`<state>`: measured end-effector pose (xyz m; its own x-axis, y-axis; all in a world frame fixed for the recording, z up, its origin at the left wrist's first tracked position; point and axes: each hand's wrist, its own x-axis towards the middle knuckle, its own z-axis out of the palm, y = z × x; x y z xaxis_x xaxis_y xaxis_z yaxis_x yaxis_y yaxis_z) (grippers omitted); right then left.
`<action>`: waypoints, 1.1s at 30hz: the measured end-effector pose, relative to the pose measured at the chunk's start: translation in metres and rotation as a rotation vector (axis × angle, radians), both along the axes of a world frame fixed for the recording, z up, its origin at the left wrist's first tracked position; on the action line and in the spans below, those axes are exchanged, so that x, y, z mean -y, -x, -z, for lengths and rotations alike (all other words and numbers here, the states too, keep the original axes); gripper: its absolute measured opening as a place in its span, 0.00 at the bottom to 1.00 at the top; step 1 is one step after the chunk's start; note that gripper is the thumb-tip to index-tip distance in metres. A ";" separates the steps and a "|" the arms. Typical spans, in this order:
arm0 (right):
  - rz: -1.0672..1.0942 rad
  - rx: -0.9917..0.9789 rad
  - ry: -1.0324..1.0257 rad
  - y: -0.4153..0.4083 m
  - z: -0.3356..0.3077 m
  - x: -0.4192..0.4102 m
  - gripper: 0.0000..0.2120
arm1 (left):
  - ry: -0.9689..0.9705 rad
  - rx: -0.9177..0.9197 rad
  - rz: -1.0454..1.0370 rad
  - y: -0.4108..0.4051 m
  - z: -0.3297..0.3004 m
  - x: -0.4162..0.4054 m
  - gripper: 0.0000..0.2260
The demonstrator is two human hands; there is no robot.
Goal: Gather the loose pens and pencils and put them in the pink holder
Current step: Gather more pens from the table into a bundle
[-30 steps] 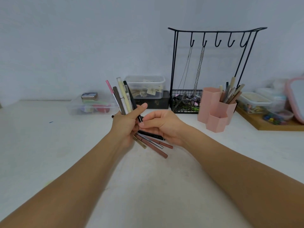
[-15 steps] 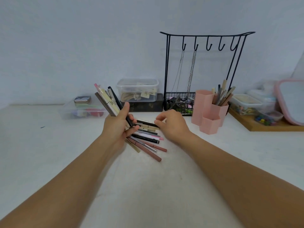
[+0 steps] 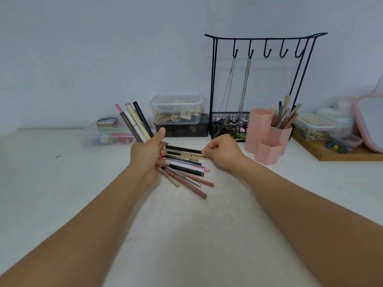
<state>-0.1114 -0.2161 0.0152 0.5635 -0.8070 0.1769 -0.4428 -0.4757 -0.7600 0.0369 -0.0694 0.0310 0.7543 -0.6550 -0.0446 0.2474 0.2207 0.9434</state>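
My left hand [image 3: 148, 156] grips a bundle of several pens and pencils [image 3: 134, 123] that fan up and to the left, their lower ends sticking out below the hand. A pile of loose pens and pencils [image 3: 186, 164] lies on the white table just right of that hand. My right hand [image 3: 221, 152] is at the pile's right end, its curled fingertips pinching the tip of a black pen [image 3: 182, 149]. The pink holder [image 3: 267, 137], made of hexagonal cups, stands to the right; several pencils stick out of its back cup.
A black wire rack [image 3: 261, 85] with hooks, chains and a basket stands behind the holder. Clear lidded boxes [image 3: 176, 110] sit at the back, a low clear tray [image 3: 105, 135] at the left. A wooden board [image 3: 350, 155] with containers lies at the right.
My right hand has moved away from the left hand and down to the right end of the pile, where it now pinches the black pen's tip. The left hand keeps its bundle.
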 end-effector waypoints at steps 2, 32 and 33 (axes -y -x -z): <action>0.027 0.080 -0.096 0.002 -0.003 0.001 0.09 | -0.021 -0.019 -0.016 0.000 0.000 0.000 0.12; -0.148 0.278 -0.017 -0.022 -0.020 -0.046 0.02 | -0.037 0.061 -0.043 0.010 -0.003 0.002 0.10; -0.111 0.203 0.126 -0.017 -0.015 -0.038 0.04 | -0.045 0.047 -0.062 0.008 -0.003 0.002 0.11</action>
<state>-0.0943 -0.1776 0.0305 0.5896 -0.7068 0.3909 -0.2269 -0.6094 -0.7597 0.0290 -0.0711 0.0345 0.7953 -0.6051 -0.0365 0.1895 0.1910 0.9631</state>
